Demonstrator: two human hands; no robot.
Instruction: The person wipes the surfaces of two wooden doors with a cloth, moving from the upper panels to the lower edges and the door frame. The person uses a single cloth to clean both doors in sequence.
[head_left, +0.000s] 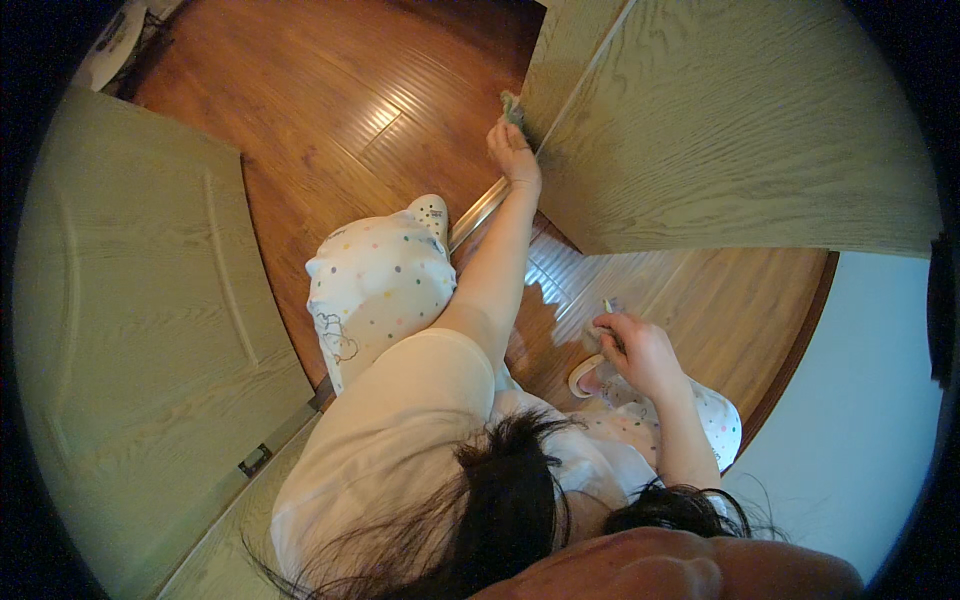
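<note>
My left hand (514, 154) reaches far out past the metal threshold strip (480, 213). Its fingers pinch a crumpled greenish cloth (512, 109) low at the side of the green wood-grain door frame (570, 97). Closer to my body, my right hand (641, 351) is bent over the floor above one foot. Between its fingers is a small greyish thing (594, 334) with a pale yellowish tip; it is blurred and I cannot tell what it is. Fingers partly hide it.
A green panelled door (150, 247) stands at the left, with a metal latch plate (255, 460) on its edge. Brown wood flooring (322, 97) runs on both sides of the threshold. A pale slipper (430, 214) rests beside the strip. A pale blue wall (840, 390) with dark skirting (799, 345) rises at right.
</note>
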